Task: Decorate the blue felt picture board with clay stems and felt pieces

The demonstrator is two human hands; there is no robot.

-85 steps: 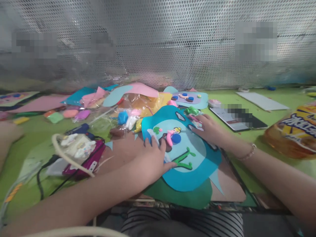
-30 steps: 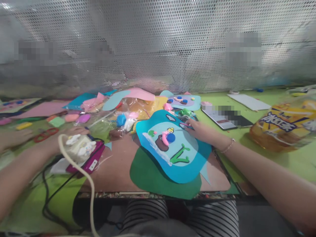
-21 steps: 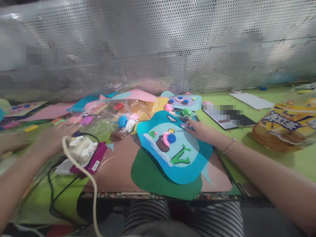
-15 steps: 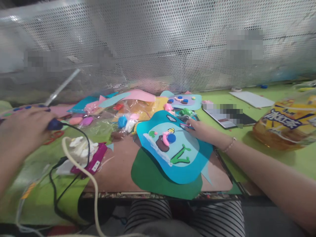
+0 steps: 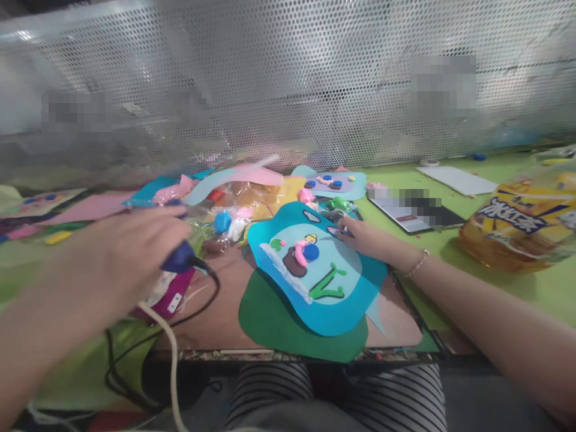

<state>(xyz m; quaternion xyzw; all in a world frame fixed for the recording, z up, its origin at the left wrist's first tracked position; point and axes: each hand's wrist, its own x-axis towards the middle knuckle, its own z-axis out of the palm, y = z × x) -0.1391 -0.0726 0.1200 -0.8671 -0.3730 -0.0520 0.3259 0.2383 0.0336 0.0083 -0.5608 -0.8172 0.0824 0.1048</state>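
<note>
My left hand, smeared by motion, is closed around a dark blue glue gun with a black cord at its lower end. A pale glue stick points up and to the right from it. At the upper right of a wavy blue paper picture, my right hand grips the edge with curled fingers. The picture carries a light blue oval with a brown clay boat, a pink and blue clay figure and green clay plants. It lies tilted over a green paper shape.
A brown board lies under the papers. Behind are bagged clay lumps and a smaller clay picture. At right are a phone and a tea bottle. Cables hang at the left; a perforated metal screen stands behind.
My left hand has swung the glue gun rightward from the far left, over the purple box. My right hand and the blue picture have stayed almost in place.
</note>
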